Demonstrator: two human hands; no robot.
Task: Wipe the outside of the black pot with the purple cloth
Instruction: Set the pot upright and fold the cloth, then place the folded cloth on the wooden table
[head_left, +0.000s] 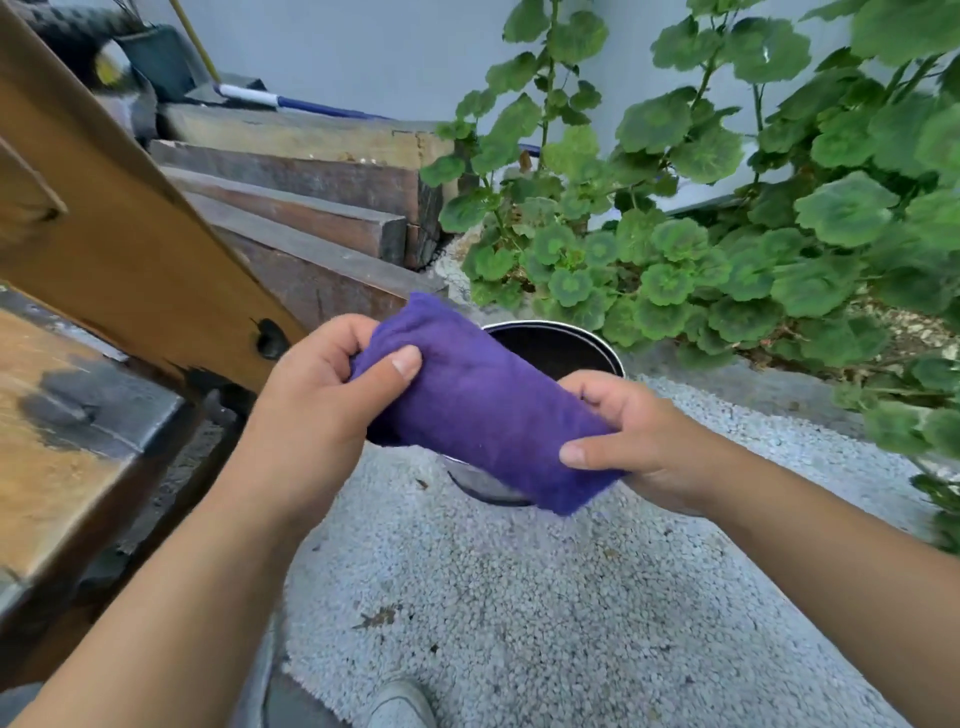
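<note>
A folded purple cloth (483, 400) is stretched between both hands at the centre of the view. My left hand (322, 400) grips its upper left end, thumb on top. My right hand (634, 436) pinches its lower right end. Behind and below the cloth stands the black pot (561, 348) on the pebbled ground; its silvery rim and dark inside show above the cloth, and a bit of its lower wall shows beneath. The cloth hides most of the pot's outside. I cannot tell whether the cloth touches the pot.
Wooden beams (291, 208) and a slanted plank (119, 208) stand to the left. A leafy green plant (727, 218) fills the right and back. A broom (291, 101) lies by the wall. My shoe (400, 706) shows at the bottom on pale gravel (519, 597).
</note>
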